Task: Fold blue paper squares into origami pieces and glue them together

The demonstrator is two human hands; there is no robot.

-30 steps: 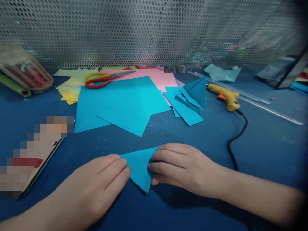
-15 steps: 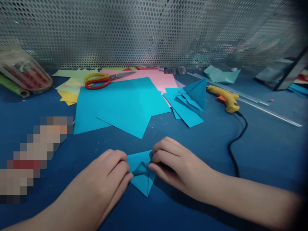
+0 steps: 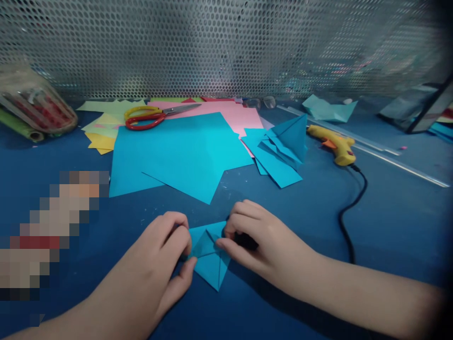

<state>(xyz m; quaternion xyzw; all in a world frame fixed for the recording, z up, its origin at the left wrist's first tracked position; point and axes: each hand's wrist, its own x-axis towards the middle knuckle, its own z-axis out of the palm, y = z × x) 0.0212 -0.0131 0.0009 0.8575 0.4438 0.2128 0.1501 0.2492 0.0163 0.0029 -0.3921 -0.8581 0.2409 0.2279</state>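
Observation:
A small folded piece of blue paper lies on the blue table, with creases and a raised flap in its middle. My left hand is at its left edge, fingers curled and thumb near the lower left side. From the right, my right hand pinches the paper's upper right part between thumb and fingers. The fingertips hide both side corners. Behind my hands lie large blue paper sheets, and to their right rests a folded blue paper piece with standing flaps.
Red-and-yellow-handled scissors lie on the sheets. A yellow glue gun trails its black cord at right. A clear jar stands at left, and a perforated metal panel closes the back. A blurred-out patch covers the left side.
My left thumb and fingers have spread slightly apart at the paper's left edge. The raised flap in the middle stands a little wider. My right hand keeps its pinch.

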